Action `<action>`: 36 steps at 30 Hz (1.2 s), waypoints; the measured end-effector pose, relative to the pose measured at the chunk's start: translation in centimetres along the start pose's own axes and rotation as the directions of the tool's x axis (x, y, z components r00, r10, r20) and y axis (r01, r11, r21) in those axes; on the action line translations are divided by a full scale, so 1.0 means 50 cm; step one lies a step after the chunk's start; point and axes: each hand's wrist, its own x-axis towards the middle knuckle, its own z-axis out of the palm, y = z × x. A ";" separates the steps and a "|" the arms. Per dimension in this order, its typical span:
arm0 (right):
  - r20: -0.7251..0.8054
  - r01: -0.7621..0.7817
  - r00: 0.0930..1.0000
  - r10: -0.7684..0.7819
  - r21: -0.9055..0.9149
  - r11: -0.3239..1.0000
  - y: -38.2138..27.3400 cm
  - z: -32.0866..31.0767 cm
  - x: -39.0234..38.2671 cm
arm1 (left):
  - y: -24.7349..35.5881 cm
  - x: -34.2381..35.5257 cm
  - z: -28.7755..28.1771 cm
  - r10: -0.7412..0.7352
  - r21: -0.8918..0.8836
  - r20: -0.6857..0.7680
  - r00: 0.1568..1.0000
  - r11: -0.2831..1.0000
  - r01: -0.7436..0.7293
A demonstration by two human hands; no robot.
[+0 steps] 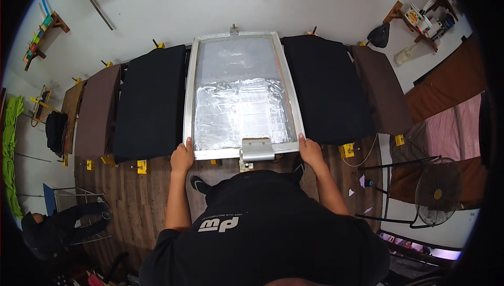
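A silver rectangular framed screen (236, 57) lies at the middle of the row of padded boards, its lower part shiny and crinkled. A metal plate clamp (257, 152) sits at its near edge. My left hand (182, 155) grips the screen's near-left corner, thumb along the side rail. My right hand (310, 152) grips the near-right corner in the same way. Black padded boards (149, 102) flank the screen on the left and also on the right (325, 92).
Brown boards (94, 113) extend outward on yellow supports. A standing fan (438, 191) is at the lower right, a seated person in black (52, 228) at the lower left. Wall shelves (415, 18) hold small items. Green cloth (13, 149) hangs at the left. A cable loops below the right boards.
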 end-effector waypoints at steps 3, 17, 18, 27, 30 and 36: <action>0.019 -0.015 1.000 0.015 0.005 1.000 -0.005 0.001 -0.002 | -0.006 0.001 0.007 -0.004 0.009 0.014 1.000 1.000 0.004; 0.078 -0.036 0.996 0.040 -0.046 0.998 0.000 0.025 0.016 | -0.025 0.020 0.041 -0.025 0.022 0.067 0.997 0.999 0.023; 0.082 -0.041 0.996 0.045 -0.047 0.998 0.003 0.028 0.017 | -0.026 0.020 0.042 -0.033 0.022 0.074 0.997 0.999 0.031; 0.095 -0.082 0.990 0.107 -0.236 0.968 -0.088 -0.090 -0.022 | 0.015 0.017 -0.029 -0.023 0.229 0.079 0.997 0.973 0.004; 0.079 0.150 0.986 -0.145 -0.062 0.987 -0.167 -0.176 -0.051 | 0.134 -0.010 -0.138 0.040 0.143 -0.102 0.994 0.989 -0.025; 0.254 0.790 0.581 -0.774 0.057 0.611 -0.248 -0.114 -0.068 | 0.280 -0.034 -0.156 0.150 -0.255 0.149 0.977 0.961 -0.108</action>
